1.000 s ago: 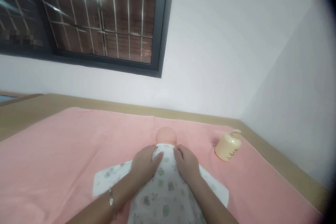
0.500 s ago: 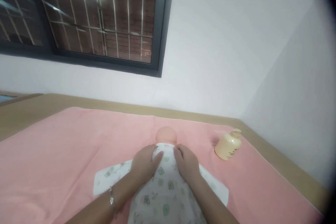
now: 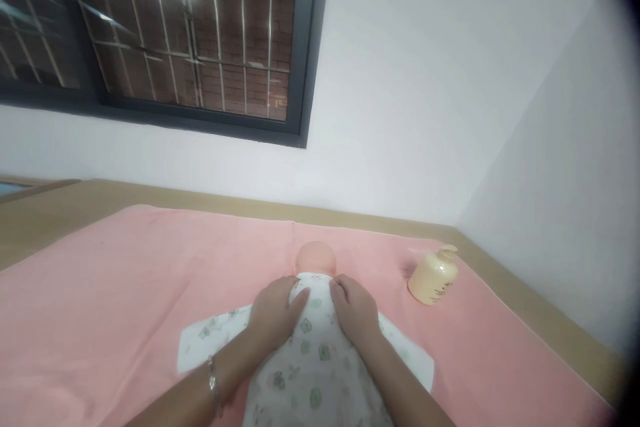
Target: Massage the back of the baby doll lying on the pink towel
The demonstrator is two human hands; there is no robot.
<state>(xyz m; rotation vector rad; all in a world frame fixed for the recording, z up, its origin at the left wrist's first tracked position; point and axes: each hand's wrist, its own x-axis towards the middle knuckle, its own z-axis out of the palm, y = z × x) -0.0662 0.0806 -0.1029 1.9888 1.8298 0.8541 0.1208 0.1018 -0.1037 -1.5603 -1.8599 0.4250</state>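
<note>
A bald, smooth-headed baby doll (image 3: 317, 259) lies on a pink cloth with its head away from me. Over its body is a white gown (image 3: 320, 373) with green and grey prints, its sleeves spread out to both sides. My left hand (image 3: 277, 310) is wrapped round the doll's left-side shoulder and upper body, thumb on top of the gown. On the other side my right hand (image 3: 355, 309) grips the opposite shoulder the same way, fingers partly hidden. The doll's face and lower end are out of sight.
A cream pump bottle (image 3: 433, 278) stands on the pink cloth (image 3: 210, 260) at the right. The cloth covers a wooden surface (image 3: 100, 197) with white walls (image 3: 400, 80) behind and to the right. A dark-framed, barred window (image 3: 305, 47) is at the upper left.
</note>
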